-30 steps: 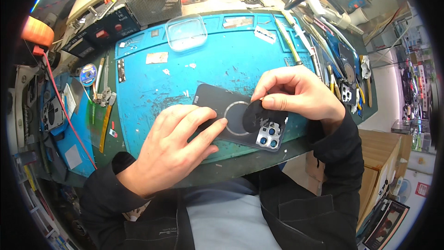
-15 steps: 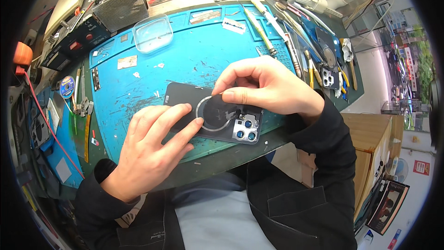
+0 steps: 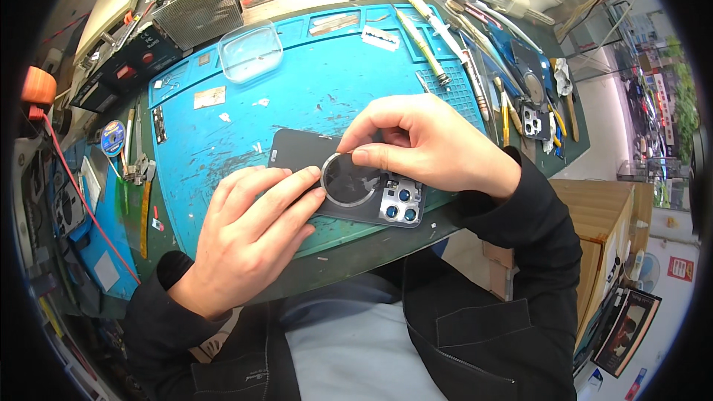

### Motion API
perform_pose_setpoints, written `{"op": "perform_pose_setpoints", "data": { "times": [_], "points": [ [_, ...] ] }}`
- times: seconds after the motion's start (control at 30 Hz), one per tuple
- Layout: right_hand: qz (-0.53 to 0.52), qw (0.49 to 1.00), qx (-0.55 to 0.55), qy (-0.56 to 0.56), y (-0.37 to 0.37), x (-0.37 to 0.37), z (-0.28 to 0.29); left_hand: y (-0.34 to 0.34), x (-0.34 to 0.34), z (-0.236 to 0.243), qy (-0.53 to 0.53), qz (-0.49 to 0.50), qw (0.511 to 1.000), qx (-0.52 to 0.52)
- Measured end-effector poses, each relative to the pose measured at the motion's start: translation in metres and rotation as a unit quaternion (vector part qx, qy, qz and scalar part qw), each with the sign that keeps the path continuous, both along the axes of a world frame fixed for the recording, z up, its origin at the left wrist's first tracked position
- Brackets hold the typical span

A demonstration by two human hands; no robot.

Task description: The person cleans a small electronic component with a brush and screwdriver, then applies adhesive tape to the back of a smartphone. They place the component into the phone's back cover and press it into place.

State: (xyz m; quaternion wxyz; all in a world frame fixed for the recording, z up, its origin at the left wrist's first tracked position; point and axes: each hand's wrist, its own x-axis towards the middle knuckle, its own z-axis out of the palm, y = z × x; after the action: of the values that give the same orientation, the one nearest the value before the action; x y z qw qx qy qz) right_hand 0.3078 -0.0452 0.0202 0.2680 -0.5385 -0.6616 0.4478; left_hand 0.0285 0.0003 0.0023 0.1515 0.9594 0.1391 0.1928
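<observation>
Black phone back: one | left hand pressing it flat | right hand fingers pinching one ring

From my remote seat I see a blue work mat filling the middle of the frame, laid on a dark green bench. At the right edge stands a light wooden cabinet, and beyond it bright daylight washes a pale floor (greenery shows at the far right). Cluttered shelves crowd the left edge.
</observation>
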Motion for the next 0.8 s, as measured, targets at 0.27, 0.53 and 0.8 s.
{"op": "perform_pose_setpoints", "data": {
  "times": [0.27,0.53,0.8],
  "points": [
    [-0.041,0.995,0.083,-0.023,-0.008,-0.008,-0.011,-0.002,-0.002,-0.004,-0.002,0.003,1.0,0.012],
    [-0.062,0.992,0.101,-0.05,-0.009,-0.011,-0.009,-0.004,-0.003,0.001,0.069,-0.015,0.997,0.018],
    [-0.052,0.986,0.15,-0.053,-0.009,-0.01,-0.015,-0.005,-0.004,0.0,0.069,-0.012,0.997,0.019]
  ]
}}
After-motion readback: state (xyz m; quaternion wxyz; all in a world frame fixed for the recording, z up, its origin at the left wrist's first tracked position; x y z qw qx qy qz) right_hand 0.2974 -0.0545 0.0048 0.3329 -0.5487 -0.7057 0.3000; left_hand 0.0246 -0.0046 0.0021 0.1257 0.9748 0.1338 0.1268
